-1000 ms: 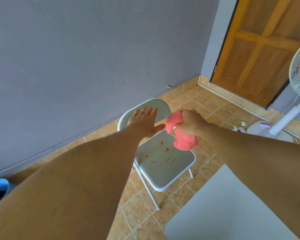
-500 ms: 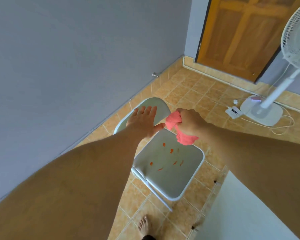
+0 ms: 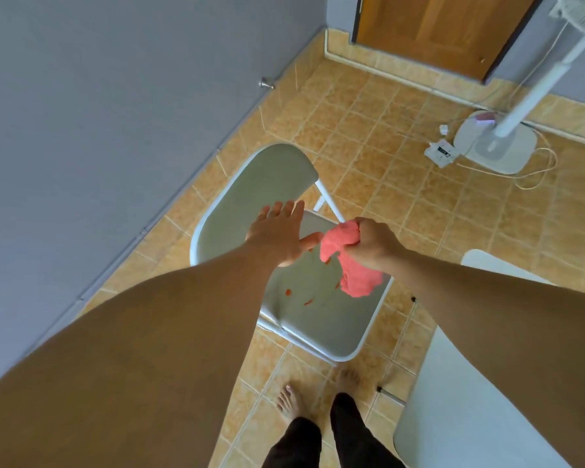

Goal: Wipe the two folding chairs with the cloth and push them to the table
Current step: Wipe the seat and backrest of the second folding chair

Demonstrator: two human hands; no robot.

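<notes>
A white folding chair (image 3: 321, 319) stands on the tiled floor below me, its backrest (image 3: 264, 187) toward the grey wall. Small orange-red smears (image 3: 288, 292) dot the seat. My left hand (image 3: 279, 233) hovers flat, fingers straight, over the gap between backrest and seat. My right hand (image 3: 372, 243) grips a bunched pink cloth (image 3: 352, 268) that hangs above the seat. A second white chair's backrest edge (image 3: 483, 261) shows at the right, mostly hidden by my right arm.
The white table (image 3: 453, 417) fills the lower right corner. A standing fan (image 3: 497, 146) with its cord and a power strip (image 3: 440, 153) sits at the back right, by a wooden door (image 3: 436, 25). My bare feet (image 3: 291, 400) stand just before the chair.
My view has tilted down, so the chair now lies directly below and my feet show. Both hands keep their pose, the cloth still bunched in the right one.
</notes>
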